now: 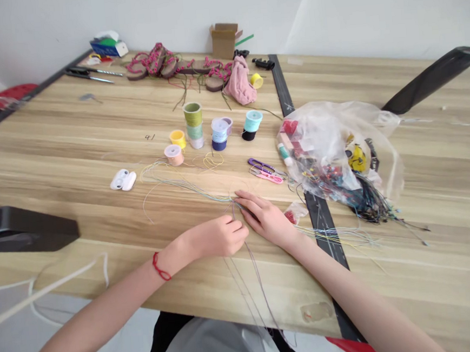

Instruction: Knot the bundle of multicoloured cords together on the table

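Many threads ran left to right, slanting nearer you, under your right hand | that hand lay nearest, flat, fingers extended | your left hand sat just your side of them, curled, pinching a strand

Left hand hides part of thin purplish-grey threads. Black boxy plastic-looking object cut off at left edge.
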A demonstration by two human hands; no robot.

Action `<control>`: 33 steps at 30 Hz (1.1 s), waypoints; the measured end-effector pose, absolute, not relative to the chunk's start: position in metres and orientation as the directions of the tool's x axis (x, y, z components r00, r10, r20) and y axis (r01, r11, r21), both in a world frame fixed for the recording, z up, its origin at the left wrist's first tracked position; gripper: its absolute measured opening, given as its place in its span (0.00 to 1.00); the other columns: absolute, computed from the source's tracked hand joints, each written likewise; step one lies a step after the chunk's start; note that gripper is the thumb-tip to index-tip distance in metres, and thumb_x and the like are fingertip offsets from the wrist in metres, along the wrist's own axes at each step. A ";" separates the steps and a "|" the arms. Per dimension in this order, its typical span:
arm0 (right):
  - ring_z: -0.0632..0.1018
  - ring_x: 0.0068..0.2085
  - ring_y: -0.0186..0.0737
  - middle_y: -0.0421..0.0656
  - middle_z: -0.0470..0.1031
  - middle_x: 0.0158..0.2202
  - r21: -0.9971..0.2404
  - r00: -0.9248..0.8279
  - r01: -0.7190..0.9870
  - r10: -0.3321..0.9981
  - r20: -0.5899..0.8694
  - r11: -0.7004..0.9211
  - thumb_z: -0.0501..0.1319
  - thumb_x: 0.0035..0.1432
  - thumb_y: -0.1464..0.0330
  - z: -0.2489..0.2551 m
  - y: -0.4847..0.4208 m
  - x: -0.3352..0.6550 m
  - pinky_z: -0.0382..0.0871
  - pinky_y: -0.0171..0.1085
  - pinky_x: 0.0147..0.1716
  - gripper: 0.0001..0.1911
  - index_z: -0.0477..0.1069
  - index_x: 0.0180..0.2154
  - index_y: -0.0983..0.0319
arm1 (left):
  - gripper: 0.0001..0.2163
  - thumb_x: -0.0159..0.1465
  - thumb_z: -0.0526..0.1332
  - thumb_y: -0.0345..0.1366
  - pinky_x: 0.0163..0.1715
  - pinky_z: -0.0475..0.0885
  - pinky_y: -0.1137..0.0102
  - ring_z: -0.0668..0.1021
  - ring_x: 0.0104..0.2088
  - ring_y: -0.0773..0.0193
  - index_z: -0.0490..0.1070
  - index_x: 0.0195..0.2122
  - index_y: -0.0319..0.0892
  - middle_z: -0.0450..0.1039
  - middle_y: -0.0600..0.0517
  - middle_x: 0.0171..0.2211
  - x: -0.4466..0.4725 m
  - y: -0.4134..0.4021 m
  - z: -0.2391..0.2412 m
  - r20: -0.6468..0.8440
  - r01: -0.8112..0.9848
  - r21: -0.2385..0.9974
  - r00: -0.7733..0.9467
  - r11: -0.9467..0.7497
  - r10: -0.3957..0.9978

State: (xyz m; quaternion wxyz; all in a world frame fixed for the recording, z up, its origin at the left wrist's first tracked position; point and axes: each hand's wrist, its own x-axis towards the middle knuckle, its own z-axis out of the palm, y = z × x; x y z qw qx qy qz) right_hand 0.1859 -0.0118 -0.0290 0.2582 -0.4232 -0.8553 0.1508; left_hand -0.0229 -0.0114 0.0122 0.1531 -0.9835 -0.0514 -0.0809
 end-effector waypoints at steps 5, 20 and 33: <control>0.71 0.62 0.47 0.52 0.69 0.61 -0.477 -0.506 0.647 0.803 0.315 0.595 0.51 0.67 0.72 -0.030 -0.011 0.186 0.69 0.52 0.60 0.20 0.67 0.58 0.60 | 0.12 0.67 0.52 0.22 0.28 0.63 0.67 0.73 0.31 0.62 0.73 0.34 0.38 0.74 0.48 0.30 -0.020 -0.005 0.008 0.226 0.126 -0.242 0.972 -0.962 0.070; 0.70 0.62 0.47 0.51 0.69 0.61 -0.493 -0.496 0.647 0.812 0.308 0.582 0.51 0.68 0.71 -0.031 -0.011 0.185 0.69 0.51 0.60 0.20 0.67 0.59 0.59 | 0.10 0.69 0.52 0.25 0.43 0.69 0.64 0.75 0.39 0.61 0.72 0.38 0.42 0.76 0.49 0.37 -0.017 -0.001 -0.006 0.187 0.195 -0.151 0.968 -0.969 0.165; 0.69 0.63 0.48 0.54 0.67 0.62 -0.491 -0.524 0.642 0.805 0.279 0.588 0.53 0.66 0.71 -0.031 -0.011 0.188 0.68 0.51 0.61 0.20 0.66 0.58 0.63 | 0.11 0.73 0.50 0.29 0.42 0.71 0.66 0.76 0.38 0.61 0.70 0.38 0.38 0.75 0.49 0.35 -0.003 -0.005 -0.008 0.329 0.443 0.124 0.826 -0.888 0.458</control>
